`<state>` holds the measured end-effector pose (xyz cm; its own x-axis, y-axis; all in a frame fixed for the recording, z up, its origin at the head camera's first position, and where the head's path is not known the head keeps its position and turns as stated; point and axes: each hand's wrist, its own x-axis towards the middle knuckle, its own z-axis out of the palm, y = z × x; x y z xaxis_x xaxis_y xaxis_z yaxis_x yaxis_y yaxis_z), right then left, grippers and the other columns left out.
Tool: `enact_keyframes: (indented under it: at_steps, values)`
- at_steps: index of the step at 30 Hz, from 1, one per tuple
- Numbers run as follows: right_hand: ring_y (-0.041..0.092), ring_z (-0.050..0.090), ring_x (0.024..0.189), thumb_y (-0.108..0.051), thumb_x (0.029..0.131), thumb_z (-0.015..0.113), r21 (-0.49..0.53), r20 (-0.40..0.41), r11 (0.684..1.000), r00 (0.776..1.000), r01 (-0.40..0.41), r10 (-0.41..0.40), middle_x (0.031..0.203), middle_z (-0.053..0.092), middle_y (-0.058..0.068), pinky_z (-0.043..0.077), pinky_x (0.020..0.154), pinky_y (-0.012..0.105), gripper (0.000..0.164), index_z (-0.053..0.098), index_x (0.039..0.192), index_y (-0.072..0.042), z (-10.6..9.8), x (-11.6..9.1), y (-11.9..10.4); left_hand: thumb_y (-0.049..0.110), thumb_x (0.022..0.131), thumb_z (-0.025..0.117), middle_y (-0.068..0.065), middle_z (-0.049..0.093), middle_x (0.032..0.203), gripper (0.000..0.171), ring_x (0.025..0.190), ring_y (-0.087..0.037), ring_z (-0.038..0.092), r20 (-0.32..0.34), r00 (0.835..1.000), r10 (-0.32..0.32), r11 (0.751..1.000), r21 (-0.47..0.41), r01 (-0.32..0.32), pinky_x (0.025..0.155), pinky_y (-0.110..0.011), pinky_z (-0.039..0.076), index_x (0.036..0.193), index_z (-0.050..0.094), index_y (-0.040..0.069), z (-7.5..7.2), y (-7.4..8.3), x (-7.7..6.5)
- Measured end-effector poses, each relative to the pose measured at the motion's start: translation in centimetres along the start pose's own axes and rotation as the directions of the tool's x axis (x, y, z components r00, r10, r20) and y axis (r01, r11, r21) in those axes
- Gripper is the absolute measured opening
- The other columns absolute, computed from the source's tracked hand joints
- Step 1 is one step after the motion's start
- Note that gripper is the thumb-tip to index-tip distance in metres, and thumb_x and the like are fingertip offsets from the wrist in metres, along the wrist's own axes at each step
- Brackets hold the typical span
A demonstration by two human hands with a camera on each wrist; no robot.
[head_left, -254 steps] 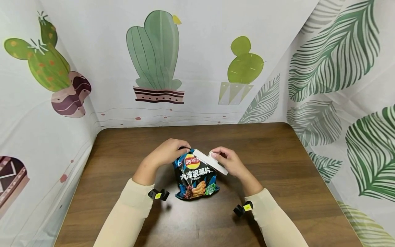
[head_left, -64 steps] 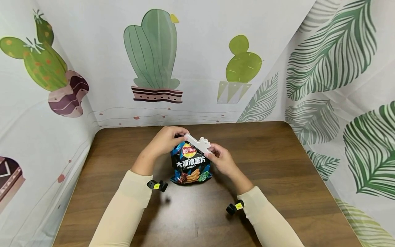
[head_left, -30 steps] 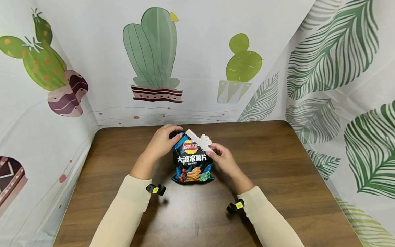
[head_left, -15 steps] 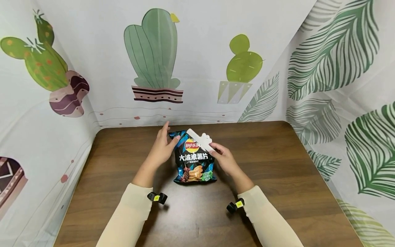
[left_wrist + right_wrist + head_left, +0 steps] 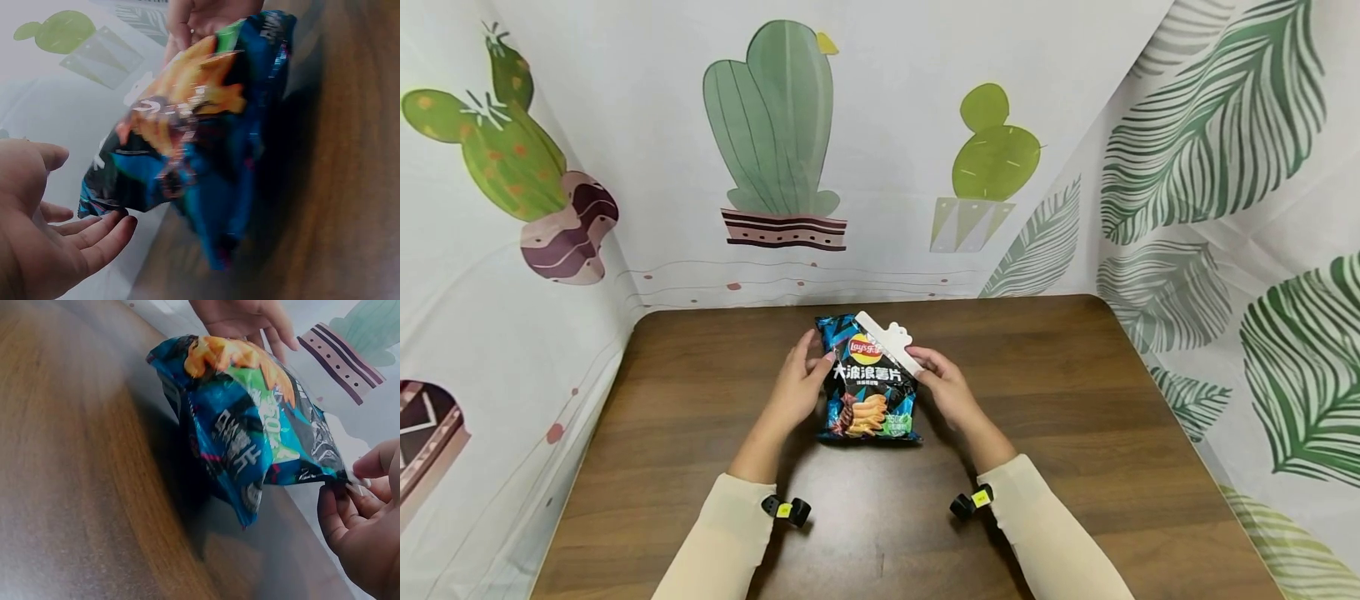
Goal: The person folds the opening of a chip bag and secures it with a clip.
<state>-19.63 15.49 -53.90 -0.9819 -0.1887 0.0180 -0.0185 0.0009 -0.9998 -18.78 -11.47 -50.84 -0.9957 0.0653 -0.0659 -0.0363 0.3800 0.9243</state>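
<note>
A black and blue bag of potato chips point(image 5: 868, 400) stands on the table, front facing me. Slanting across its upper right corner is a white bag clip point(image 5: 887, 340) with a scalloped handle. My right hand point(image 5: 951, 387) pinches the clip's lower end between thumb and fingers; the right wrist view shows the bag's corner caught there too. Beside the bag's left edge is my left hand point(image 5: 797, 383). In the left wrist view that hand's fingers point(image 5: 103, 240) spread loosely under the bag's top corner, thumb apart; whether they touch it I cannot tell.
The brown wooden table point(image 5: 880, 533) has its back edge close behind the bag. A white curtain point(image 5: 895, 167) printed with cacti and leaves hangs behind and along the sides. A black wrist camera sits on each sleeve.
The left hand has let go of the bag's top left corner and come down along its left side. The bag stands straighter. The right hand stays on the clip.
</note>
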Motion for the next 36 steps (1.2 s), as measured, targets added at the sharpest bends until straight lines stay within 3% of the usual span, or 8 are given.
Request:
enact_keyframes:
  at_steps: [7, 12, 15, 17, 21, 28, 36]
  values:
    - [0.009, 0.059, 0.113, 0.006, 0.096, 0.051, 0.001, -0.017, 0.999, 0.999, -0.036, 0.036, 0.14, 0.057, 0.028, 0.048, 0.095, 0.017, 0.042, 0.055, 0.138, 0.006, -0.2, 0.0, 0.6, 0.04, 0.105, 0.052, -0.02, 0.044, 0.153, 0.066, 0.131, -0.036, 0.057, 0.019, 0.999, -0.033, 0.999, 0.01, 0.033, 0.106, -0.05, 0.049, 0.158, 0.031, 0.006, 1.1, -1.1, -0.6]
    - [0.015, 0.054, 0.118, 0.001, 0.101, 0.052, -0.027, -0.024, 0.996, 0.996, -0.091, 0.09, 0.145, 0.055, 0.022, 0.045, 0.096, 0.017, 0.04, 0.056, 0.141, 0.001, -0.4, 0.2, 0.9, 0.036, 0.105, 0.053, -0.023, 0.051, 0.145, 0.062, 0.124, -0.036, 0.06, 0.04, 0.998, -0.043, 0.999, -0.031, 0.045, 0.095, -0.049, 0.055, 0.157, 0.034, 0.008, 1.7, -1.9, -0.8]
    - [0.015, 0.053, 0.118, 0.0, 0.103, 0.051, -0.033, -0.022, 0.992, 0.992, -0.121, 0.121, 0.147, 0.054, 0.022, 0.045, 0.095, 0.02, 0.04, 0.054, 0.142, 0.001, -0.4, 0.2, 0.7, 0.034, 0.105, 0.053, -0.022, 0.054, 0.145, 0.06, 0.126, -0.036, 0.059, 0.053, 0.998, -0.044, 0.997, -0.058, 0.047, 0.099, -0.051, 0.053, 0.156, 0.035, 0.009, 2.0, -2.3, -0.7]
    - [0.017, 0.053, 0.117, 0.001, 0.102, 0.05, -0.042, -0.019, 0.99, 0.991, -0.132, 0.131, 0.146, 0.053, 0.024, 0.046, 0.095, 0.022, 0.04, 0.053, 0.142, 0.003, -0.4, 0.1, 0.4, 0.035, 0.105, 0.053, -0.02, 0.053, 0.147, 0.061, 0.13, -0.037, 0.057, 0.06, 0.997, -0.044, 0.997, -0.056, 0.047, 0.108, -0.051, 0.046, 0.156, 0.035, 0.008, 2.1, -2.6, -0.7]
    - [0.022, 0.052, 0.118, 0.003, 0.101, 0.051, -0.068, -0.022, 0.991, 0.993, -0.114, 0.113, 0.144, 0.051, 0.027, 0.046, 0.093, 0.02, 0.039, 0.055, 0.139, 0.007, -0.5, -0.1, -0.1, 0.036, 0.105, 0.053, -0.021, 0.051, 0.15, 0.061, 0.136, -0.039, 0.052, 0.066, 0.996, -0.058, 0.997, -0.052, 0.061, 0.116, -0.054, 0.037, 0.156, 0.036, 0.008, 2.1, -2.9, -0.9]
    - [0.021, 0.051, 0.119, -0.001, 0.1, 0.055, -0.077, -0.059, 0.991, 0.993, -0.111, 0.107, 0.145, 0.053, 0.019, 0.044, 0.092, 0.014, 0.038, 0.059, 0.138, 0.0, -0.7, 0.2, 2.1, 0.035, 0.104, 0.054, -0.022, 0.051, 0.149, 0.06, 0.137, -0.042, 0.05, 0.063, 0.996, -0.059, 0.997, -0.037, 0.062, 0.116, -0.055, 0.037, 0.156, 0.037, 0.01, 2.1, -3.1, -1.2]
    - [0.017, 0.056, 0.11, 0.003, 0.097, 0.056, -0.055, -0.06, 0.993, 0.993, -0.103, 0.1, 0.14, 0.057, 0.023, 0.047, 0.088, 0.015, 0.041, 0.059, 0.137, 0.002, -0.8, 0.1, 2.8, 0.032, 0.104, 0.055, -0.021, 0.055, 0.145, 0.063, 0.132, -0.037, 0.054, 0.066, 0.997, -0.044, 0.997, -0.062, 0.048, 0.115, -0.054, 0.036, 0.158, 0.033, 0.011, 2.4, -3.4, -1.6]
